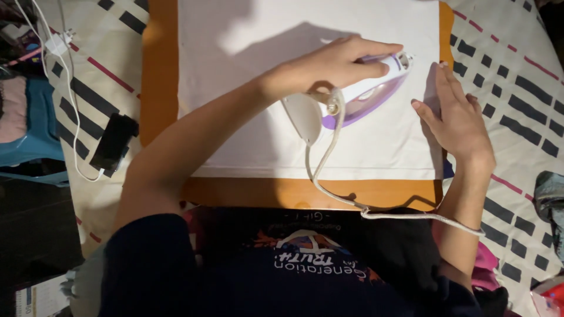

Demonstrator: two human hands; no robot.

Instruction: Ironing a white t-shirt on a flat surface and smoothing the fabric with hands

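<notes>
Most of the view was taken up by a patterned bedspread [517, 100], cream with dark dashes and red lines, on which an orange board [158, 88] lay. Over the board was spread a white cloth [247, 135], flat and smooth where it showed, so the pressing looked well along, though the far end was cut off by the frame. At the cloth's right part stood a white and purple iron [364, 94], soleplate down, its cord [329, 176] looping back toward the person. The left hand [335, 61] had its grip closed around the iron's handle. The right hand [455, 114] lay open and flat on the cloth's right edge, just beside the iron. A dark phone [114, 141] on a charging cable sat well apart at left.
</notes>
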